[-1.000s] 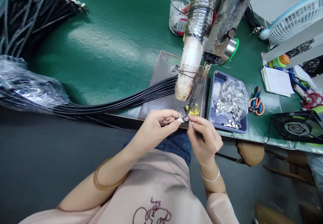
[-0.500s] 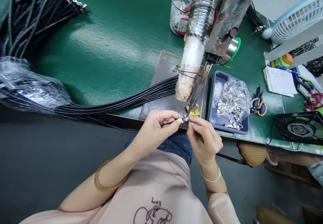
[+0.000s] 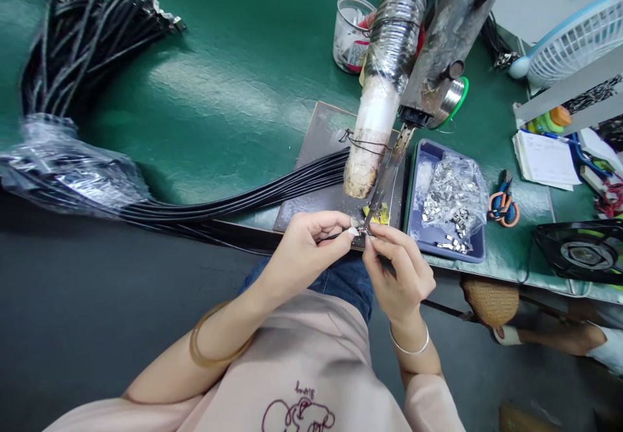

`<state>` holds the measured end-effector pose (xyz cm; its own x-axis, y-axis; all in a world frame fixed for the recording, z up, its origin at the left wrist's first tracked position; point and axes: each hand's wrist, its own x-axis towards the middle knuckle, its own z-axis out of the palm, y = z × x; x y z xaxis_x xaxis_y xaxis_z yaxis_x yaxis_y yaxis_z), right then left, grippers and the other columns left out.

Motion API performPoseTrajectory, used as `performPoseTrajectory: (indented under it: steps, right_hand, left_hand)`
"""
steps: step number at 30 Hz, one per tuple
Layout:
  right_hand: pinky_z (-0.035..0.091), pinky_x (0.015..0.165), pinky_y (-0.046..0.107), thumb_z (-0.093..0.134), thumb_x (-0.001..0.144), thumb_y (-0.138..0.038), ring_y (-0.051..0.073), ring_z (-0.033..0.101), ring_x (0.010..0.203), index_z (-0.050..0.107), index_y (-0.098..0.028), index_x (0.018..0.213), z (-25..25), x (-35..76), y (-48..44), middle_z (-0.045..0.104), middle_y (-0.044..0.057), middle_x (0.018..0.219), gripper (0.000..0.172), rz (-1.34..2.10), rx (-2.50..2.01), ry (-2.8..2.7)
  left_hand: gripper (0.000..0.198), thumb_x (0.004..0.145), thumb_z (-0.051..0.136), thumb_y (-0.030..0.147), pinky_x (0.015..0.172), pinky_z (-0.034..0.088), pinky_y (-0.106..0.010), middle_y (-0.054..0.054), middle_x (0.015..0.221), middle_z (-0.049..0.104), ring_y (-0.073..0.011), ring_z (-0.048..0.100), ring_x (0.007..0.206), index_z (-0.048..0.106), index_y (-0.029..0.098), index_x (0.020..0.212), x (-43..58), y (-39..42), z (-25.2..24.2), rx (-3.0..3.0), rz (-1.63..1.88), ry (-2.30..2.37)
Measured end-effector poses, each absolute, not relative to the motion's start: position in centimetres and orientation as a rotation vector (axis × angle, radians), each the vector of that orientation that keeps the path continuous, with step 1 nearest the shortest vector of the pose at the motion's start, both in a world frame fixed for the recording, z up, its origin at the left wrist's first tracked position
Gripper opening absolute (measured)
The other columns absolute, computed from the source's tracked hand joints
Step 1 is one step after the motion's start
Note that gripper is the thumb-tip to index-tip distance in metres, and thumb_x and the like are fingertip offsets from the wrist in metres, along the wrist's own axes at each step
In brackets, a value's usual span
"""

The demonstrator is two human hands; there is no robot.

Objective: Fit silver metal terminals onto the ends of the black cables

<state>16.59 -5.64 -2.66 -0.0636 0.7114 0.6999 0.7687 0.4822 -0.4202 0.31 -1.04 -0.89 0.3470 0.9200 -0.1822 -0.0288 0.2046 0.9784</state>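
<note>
My left hand (image 3: pixel 311 245) pinches the end of a thin black cable (image 3: pixel 335 236) at the front edge of the green bench. My right hand (image 3: pixel 402 270) pinches a tiny metal part (image 3: pixel 364 229) against that cable end, fingertips of both hands almost touching. Just above them sits a dark work plate (image 3: pixel 321 140) with a yellow scrap (image 3: pixel 378 214). A soldering iron tip (image 3: pixel 384 179) points down toward it beside a wrapped exhaust hose (image 3: pixel 372 127). A bundle of black cables (image 3: pixel 219 205) runs left from the plate.
A blue tray (image 3: pixel 474 247) of small metal clips in a plastic bag stands right of the plate, with scissors (image 3: pixel 503 202) beyond it. A clear cup (image 3: pixel 350 30), solder spool (image 3: pixel 455 95), white fan (image 3: pixel 579 36) and black fan (image 3: pixel 579 250) sit further off. Another person's arm (image 3: pixel 555 338) shows at lower right.
Both hands keep pinching the cable end and metal part, almost still. The view has shifted slightly, and another person's arm has come further into view at lower right.
</note>
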Motion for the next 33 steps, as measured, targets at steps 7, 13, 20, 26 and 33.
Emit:
performPoseTrajectory:
  steps: [7, 13, 20, 26, 33]
  right_hand:
    - [0.067, 0.081, 0.028, 0.070, 0.084, -0.004, 0.017, 0.078, 0.092, 0.064, -0.024, 0.097, -2.3, 16.4, -5.7, 0.078, 0.006, 0.109, 0.024, -0.097, -1.262, -1.814]
    - [0.066, 0.079, 0.026, 0.069, 0.086, -0.004, 0.016, 0.078, 0.091, 0.062, -0.022, 0.094, -2.6, 16.6, -5.8, 0.079, 0.008, 0.105, 0.021, -0.105, -1.254, -1.864]
    - [0.065, 0.082, 0.027, 0.068, 0.088, -0.004, 0.016, 0.077, 0.090, 0.064, -0.022, 0.099, -2.6, 16.7, -5.7, 0.078, 0.007, 0.103, 0.022, -0.106, -1.279, -1.847]
    - [0.064, 0.086, 0.027, 0.071, 0.086, -0.003, 0.016, 0.077, 0.092, 0.067, -0.022, 0.102, -2.5, 16.6, -5.7, 0.078, 0.006, 0.104, 0.025, -0.082, -1.284, -1.817]
    - [0.064, 0.086, 0.025, 0.071, 0.085, -0.002, 0.015, 0.077, 0.091, 0.067, -0.020, 0.098, -1.9, 16.4, -5.7, 0.077, 0.007, 0.103, 0.022, -0.091, -1.282, -1.823]
  left_hand:
    - [0.017, 0.081, 0.065, 0.028, 0.049, 0.027, -0.021, 0.005, 0.057, 0.039, -0.0074, 0.032, 0.053, 0.065, 0.013, 0.073, 0.3, -0.9, -0.7, 1.129, 0.821, 0.968]
    - [0.014, 0.077, 0.063, 0.025, 0.049, 0.026, -0.020, 0.006, 0.057, 0.038, -0.0070, 0.031, 0.053, 0.064, 0.012, 0.072, 0.3, -0.8, -1.0, 1.123, 0.781, 0.985]
    - [0.013, 0.077, 0.061, 0.021, 0.049, 0.028, -0.019, 0.004, 0.058, 0.043, -0.0071, 0.033, 0.054, 0.069, 0.011, 0.073, 0.6, -1.0, -0.6, 1.197, 0.801, 1.033]
    - [0.014, 0.078, 0.058, 0.015, 0.045, 0.024, -0.017, 0.006, 0.057, 0.040, -0.0054, 0.025, 0.052, 0.071, 0.011, 0.076, 0.5, -0.9, -0.1, 1.271, 0.864, 1.018]
    - [0.014, 0.078, 0.059, 0.015, 0.047, 0.027, -0.015, 0.005, 0.060, 0.043, -0.0045, 0.026, 0.053, 0.071, 0.009, 0.078, 0.3, -0.8, 0.0, 1.249, 0.833, 1.001]
